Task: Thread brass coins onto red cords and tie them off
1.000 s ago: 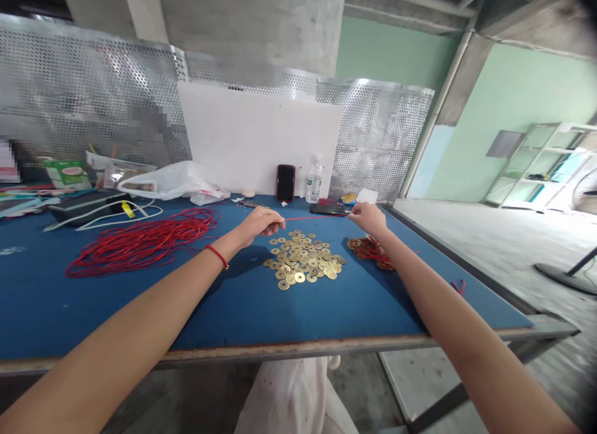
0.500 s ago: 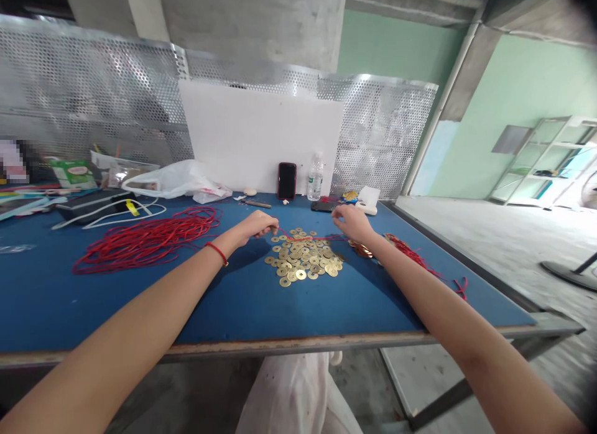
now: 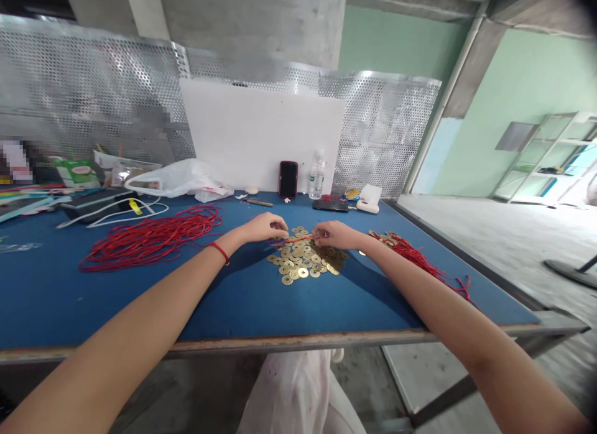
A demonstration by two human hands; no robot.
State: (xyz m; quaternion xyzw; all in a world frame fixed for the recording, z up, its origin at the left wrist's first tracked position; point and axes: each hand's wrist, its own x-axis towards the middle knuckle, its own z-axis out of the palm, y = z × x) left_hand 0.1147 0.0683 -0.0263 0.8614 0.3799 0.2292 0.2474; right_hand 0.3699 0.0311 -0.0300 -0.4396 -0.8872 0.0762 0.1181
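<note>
Both hands have come closer together since the earlier frame, and now they meet above the coins. The left hand (image 3: 263, 227) is over the middle of the blue work table (image 3: 116, 300), with its fingers curled closed on a thin red cord (image 3: 293, 240). The right hand (image 3: 338, 235) comes in from the right, and its thumb and fingers are pinched on the other part of this cord, so a short piece stretches between the two hands. Directly under them lies a loose pile of round brass coins with square holes (image 3: 303, 263). The fingertips are very near the top coins, but I cannot tell if they touch one.

Right of the pile is a bunch of coins tied with red threads (image 3: 385, 238), and its tails trail toward the right table edge. Left of the left hand lies a big loose tangle of red cord (image 3: 149, 238), and a red bracelet (image 3: 219, 252) sits on the left wrist. At the far edge, a smartphone (image 3: 288, 179) leans upright against a white board (image 3: 261, 129), just beside a plastic water bottle (image 3: 317, 176). A white plastic bag (image 3: 180, 180) lies further left.
</note>
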